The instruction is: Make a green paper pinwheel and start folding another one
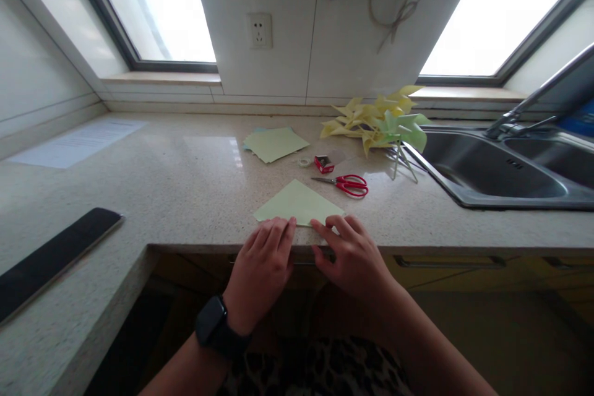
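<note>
A pale green sheet of paper [297, 201], folded into a triangle, lies near the counter's front edge. My left hand [262, 266] presses its fingertips on the near edge of the sheet, a dark watch on that wrist. My right hand [352, 253] presses the same edge just to the right, fingers spread flat. Neither hand grips anything. Red-handled scissors [346, 184] lie just beyond the sheet.
A stack of pale paper sheets [275, 143], a small tape roll [305, 162] and a red box [323, 164] lie further back. Yellow and green paper pinwheels [378, 122] are piled beside the steel sink [464, 198]. A dark flat bar [51, 257] rests at left.
</note>
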### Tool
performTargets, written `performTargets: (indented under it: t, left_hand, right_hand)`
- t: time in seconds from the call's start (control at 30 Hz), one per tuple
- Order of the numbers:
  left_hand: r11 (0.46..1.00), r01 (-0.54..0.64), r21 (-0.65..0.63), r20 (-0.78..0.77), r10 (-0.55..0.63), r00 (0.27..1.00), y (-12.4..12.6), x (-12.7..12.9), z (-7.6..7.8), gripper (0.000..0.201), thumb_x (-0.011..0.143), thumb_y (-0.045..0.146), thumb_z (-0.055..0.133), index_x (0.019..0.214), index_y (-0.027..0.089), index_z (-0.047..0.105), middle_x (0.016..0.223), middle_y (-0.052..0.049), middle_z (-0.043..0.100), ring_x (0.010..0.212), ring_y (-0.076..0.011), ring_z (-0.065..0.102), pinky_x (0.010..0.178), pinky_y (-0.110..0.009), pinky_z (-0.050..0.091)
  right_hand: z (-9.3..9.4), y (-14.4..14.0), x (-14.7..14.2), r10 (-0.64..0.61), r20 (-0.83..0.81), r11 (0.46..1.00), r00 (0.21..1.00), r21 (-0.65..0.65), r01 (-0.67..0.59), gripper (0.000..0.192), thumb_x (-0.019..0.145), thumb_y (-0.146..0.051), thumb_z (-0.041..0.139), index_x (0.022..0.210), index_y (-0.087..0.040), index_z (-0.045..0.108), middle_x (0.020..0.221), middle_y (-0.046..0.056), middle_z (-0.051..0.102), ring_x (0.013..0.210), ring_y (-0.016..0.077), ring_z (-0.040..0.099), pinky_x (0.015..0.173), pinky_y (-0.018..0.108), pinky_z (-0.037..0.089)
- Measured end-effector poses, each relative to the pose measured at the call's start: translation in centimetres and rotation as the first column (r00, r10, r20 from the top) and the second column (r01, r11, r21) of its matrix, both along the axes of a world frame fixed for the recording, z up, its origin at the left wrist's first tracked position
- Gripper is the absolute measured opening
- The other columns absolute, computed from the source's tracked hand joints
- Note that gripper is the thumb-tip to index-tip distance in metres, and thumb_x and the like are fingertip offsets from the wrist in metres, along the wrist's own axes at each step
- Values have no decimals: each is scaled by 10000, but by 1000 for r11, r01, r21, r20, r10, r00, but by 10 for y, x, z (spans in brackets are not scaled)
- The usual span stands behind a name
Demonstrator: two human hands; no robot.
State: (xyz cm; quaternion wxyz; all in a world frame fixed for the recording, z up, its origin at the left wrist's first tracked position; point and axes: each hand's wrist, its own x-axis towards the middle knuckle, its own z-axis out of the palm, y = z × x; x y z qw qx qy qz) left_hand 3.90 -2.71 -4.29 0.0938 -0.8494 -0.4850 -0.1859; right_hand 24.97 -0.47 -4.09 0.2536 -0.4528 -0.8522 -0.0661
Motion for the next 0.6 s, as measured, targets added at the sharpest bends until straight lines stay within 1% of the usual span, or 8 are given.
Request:
performTargets:
  t: [0.17, 0.3, 0.43, 0.6]
  left_hand:
    - [1000, 2, -3, -4, -2, 1000, 3, 3, 0, 600, 896, 135, 564, 1476, 84, 421, 1337, -172, 565, 1244, -316, 523, 1090, -476, 454]
    - [1000, 12, -2, -25, -12, 1000, 5, 3, -3, 591, 896, 144, 573, 1461, 41, 432, 1346, -195, 563, 1254, -327, 514, 1122, -492, 429]
    - [999, 40, -1, -40, -40, 998, 9, 1, -6, 609, 889, 141, 579, 1470, 40, 421, 1373, -193, 554, 1272, -322, 509, 1145, -481, 412]
    - [998, 55, 8, -35, -55, 998, 13, -1, -7, 627, 885, 160, 588, 1472, 31, 412, 1378, -206, 552, 1280, -332, 507, 1143, -491, 413]
  right_hand:
    - [0, -12, -11, -52, -26, 998, 998, 36, 53, 482, 907, -282, 585, 1371, -149, 570, 1214, 139, 634, 1073, 320, 530, 937, 498, 420]
    - [-1, -19, -28, -59, -9, 998, 998, -33, 59, 486, 897, -256, 574, 1368, -137, 545, 1256, 127, 626, 1154, 294, 528, 1033, 456, 381]
    - [-2, -17, -38, -86, 7, 994, 996, -64, 86, 510, 865, -269, 599, 1349, -118, 548, 1259, 131, 620, 1149, 301, 527, 1042, 447, 386]
    - [1, -14, -39, -98, 26, 993, 995, -70, 100, 536, 838, -267, 612, 1350, -125, 538, 1264, 125, 614, 1147, 301, 520, 1055, 443, 379]
